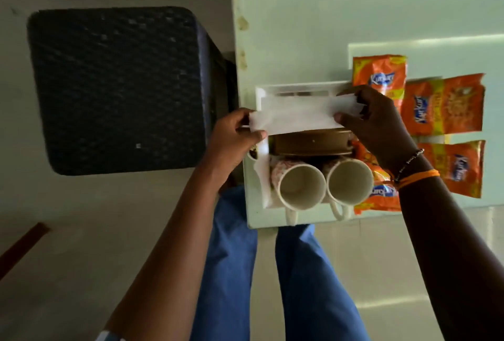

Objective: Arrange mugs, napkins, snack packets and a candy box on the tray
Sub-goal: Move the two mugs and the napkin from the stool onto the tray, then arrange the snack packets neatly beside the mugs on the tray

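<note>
Both arms are reaching forward; the left hand [234, 133] at nine o'clock and right hand [379, 122] at three are pinching a napkin [297, 118] stretching between them.

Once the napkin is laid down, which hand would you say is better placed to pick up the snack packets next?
Probably the right hand: it pinches the napkin right beside the orange snack packets, all on that side. The left hand holds the napkin's other end, past the tray.

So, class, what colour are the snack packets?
Orange with yellow, in the head view: packets.
</note>
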Available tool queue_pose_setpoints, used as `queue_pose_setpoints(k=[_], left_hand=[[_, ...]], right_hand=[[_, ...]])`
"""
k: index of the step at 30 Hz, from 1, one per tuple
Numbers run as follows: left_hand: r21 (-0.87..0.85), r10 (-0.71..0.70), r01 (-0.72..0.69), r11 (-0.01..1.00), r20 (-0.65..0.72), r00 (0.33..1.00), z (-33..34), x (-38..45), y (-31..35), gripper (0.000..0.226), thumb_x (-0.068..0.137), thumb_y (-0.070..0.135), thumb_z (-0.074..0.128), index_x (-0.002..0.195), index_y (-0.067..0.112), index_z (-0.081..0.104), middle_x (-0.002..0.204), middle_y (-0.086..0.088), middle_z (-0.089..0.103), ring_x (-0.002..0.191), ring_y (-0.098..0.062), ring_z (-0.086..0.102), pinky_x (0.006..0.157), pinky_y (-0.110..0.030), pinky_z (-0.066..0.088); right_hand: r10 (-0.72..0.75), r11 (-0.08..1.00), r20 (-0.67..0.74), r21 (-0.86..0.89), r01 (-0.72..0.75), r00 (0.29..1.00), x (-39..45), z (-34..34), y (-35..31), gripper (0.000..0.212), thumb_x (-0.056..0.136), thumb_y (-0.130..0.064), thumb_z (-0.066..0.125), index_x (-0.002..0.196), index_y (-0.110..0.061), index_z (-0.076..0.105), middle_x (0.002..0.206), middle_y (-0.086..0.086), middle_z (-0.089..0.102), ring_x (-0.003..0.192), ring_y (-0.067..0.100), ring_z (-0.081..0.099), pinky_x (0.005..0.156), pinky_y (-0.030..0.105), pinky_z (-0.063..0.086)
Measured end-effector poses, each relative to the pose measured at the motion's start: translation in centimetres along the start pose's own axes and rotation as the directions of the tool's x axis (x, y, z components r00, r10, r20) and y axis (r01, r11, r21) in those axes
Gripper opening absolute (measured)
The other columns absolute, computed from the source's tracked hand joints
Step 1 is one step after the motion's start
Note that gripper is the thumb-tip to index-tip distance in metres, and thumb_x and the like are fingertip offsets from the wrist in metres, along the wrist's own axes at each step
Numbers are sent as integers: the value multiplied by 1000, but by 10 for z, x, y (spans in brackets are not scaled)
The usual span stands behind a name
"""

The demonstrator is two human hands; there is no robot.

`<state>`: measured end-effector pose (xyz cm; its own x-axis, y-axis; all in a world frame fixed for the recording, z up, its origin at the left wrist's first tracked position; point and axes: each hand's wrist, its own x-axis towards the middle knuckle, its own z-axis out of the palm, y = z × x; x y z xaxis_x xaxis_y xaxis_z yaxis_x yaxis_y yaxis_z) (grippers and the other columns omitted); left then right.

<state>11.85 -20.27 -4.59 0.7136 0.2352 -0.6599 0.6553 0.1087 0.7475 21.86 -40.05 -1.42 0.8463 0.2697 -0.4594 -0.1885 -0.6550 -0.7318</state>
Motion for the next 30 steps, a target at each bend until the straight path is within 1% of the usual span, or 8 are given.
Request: queue_pose_setpoints(k=[4,7,11,15,19,21,25,30], left_hand=[[201,-5,14,980,-46,999,33,-7,-14,29,77,6,67,103,18,60,101,-4,63,85,-13,60,74,-26,49],[234,22,0,972,-91,996,45,-11,-18,29,78,10,67,105,17,60,93,1,62,78,-4,58,70,-18,48],[181,39,-28,983,-58,998,51,-17,-19,23,77,10,66,87,30,60,83,11,63,76,2,60,69,-14,50],[356,22,5,935,-73,997,60,-15,-24,34,80,11,63,114,15,59,96,2,61,77,-1,57,61,-3,42],[408,7,42,912,-120,993,67,-14,-25,33,81,0,53,110,15,59,114,-6,62,100,-18,59,83,-24,46],[431,10,46,901,-126,992,70,-14,-25,36,81,-4,48,110,15,59,117,-8,62,102,-18,57,86,-27,45],[413,36,36,910,-165,986,72,-16,-26,38,82,-4,48,112,17,57,117,-5,61,96,-11,54,81,-25,43],[406,177,-68,911,-236,956,82,-18,-9,34,80,-4,50,106,16,59,113,-3,62,100,-12,58,86,-23,48]], right_hand=[[-32,985,-13,-171,30,999,-12,-17,22,28,77,1,65,105,2,58,102,21,65,90,24,58,79,34,48],[-49,976,-8,-214,46,999,-19,-27,30,29,79,-1,64,107,2,58,106,21,65,99,32,61,87,44,50],[-97,973,-16,-212,92,995,-27,-36,36,24,81,-3,61,103,4,56,101,23,65,94,35,61,82,51,51],[-79,955,-26,-290,68,997,-31,-33,51,24,81,-4,61,103,4,56,104,21,65,95,31,61,83,42,52],[-68,983,-69,-172,56,995,-33,-26,62,27,77,5,62,104,2,60,100,4,61,92,14,56,69,-3,41],[-75,988,-82,-139,63,994,-34,-24,68,30,76,5,63,106,3,59,101,4,60,93,14,56,71,-2,41],[13,988,-76,-153,-24,997,-31,-25,82,33,79,1,61,111,0,56,112,17,64,102,21,60,83,25,49],[175,965,20,195,-175,984,-35,-36,85,39,86,11,42,123,-1,49,126,19,57,106,12,56,83,13,45]])
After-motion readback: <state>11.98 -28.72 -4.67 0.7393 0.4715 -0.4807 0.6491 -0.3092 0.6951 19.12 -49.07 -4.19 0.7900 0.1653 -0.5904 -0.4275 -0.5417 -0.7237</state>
